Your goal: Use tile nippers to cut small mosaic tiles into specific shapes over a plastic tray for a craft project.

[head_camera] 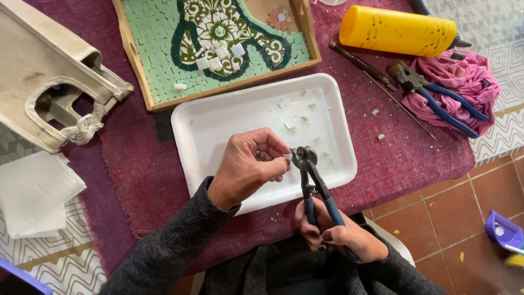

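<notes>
**Two hands meet over the white tray**

Your left hand (pixel 248 164) pinches a small pale tile piece (pixel 287 157) between thumb and fingertips, just above the white tray's (pixel 218 123) near edge. Your right hand (pixel 341 237), below the tray, is closed around the blue handles of the wheeled nippers (pixel 312 177), whose head touches the piece. This looks like the cutting step; the next squeeze calls for a steady pinch. Green chips lie in the tray; the mosaic board (pixel 164 65) sits just beyond it.
</notes>
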